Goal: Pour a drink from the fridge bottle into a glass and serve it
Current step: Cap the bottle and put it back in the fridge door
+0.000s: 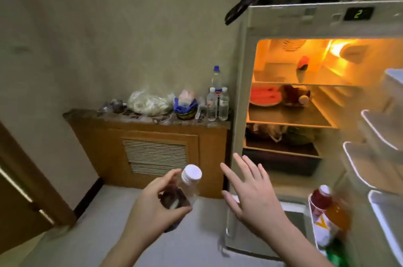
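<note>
Left hand: my left hand (152, 203) is wrapped round the shoulder of a small clear plastic bottle with a white ribbed screw cap (185, 188), thumb on the near side, fingers behind.
Right hand: my right hand (253, 197) is empty, fingers spread flat, held just to the right of the bottle without touching it, in front of the open white fridge (305, 24).
Bottle: it tilts with its cap up and away from me; dark liquid fills only the lower part, under my fingers.
Weight: light, I judge, with so little left in it.
Feel: thin plastic, likely to give if squeezed, and cold from the fridge, so perhaps damp and slippery.
Best hold: round the body at the liquid level, firm but not crushing; my free hand for the ribbed cap.
Fridge door: open beyond my right hand, a red-capped orange drink bottle (327, 212) in its lowest rack; closing it looks like the next job.
Glass: none in view.
</note>
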